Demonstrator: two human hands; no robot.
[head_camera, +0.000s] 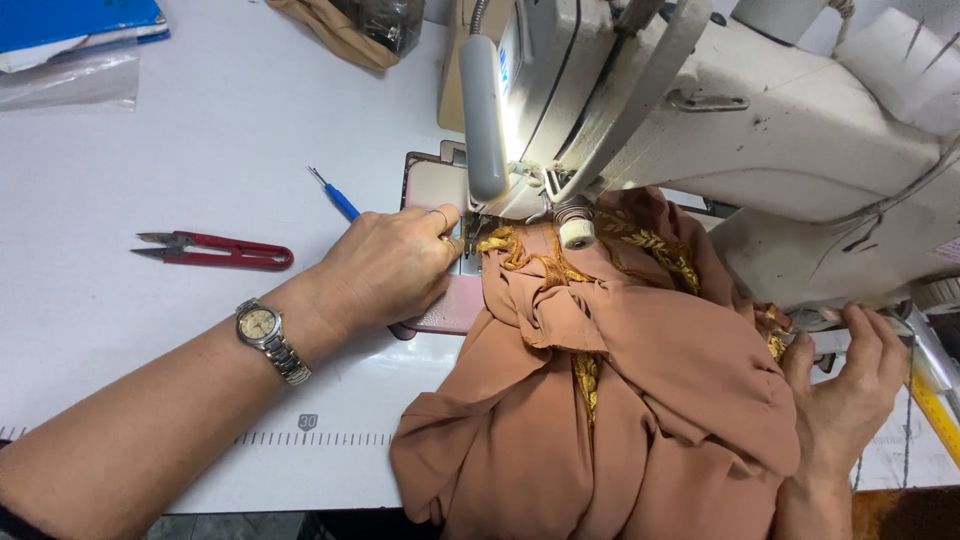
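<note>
Tan fabric (640, 400) bunched under sewing machine (760, 110), left hand (390, 265) fingers pressing its edge, right hand (845, 390) fingers open.

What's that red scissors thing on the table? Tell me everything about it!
The red thread snips are small spring-style cutters: two short, pointed grey metal blades at the left end and a red handle, probably plastic, that loops round at the right end. The blades stand slightly apart. They lie flat on the white table, pointing left, with nothing touching them. The left hand rests to their right, by the sewing machine, and a blue-handled pick lies between the two, further back.
</note>
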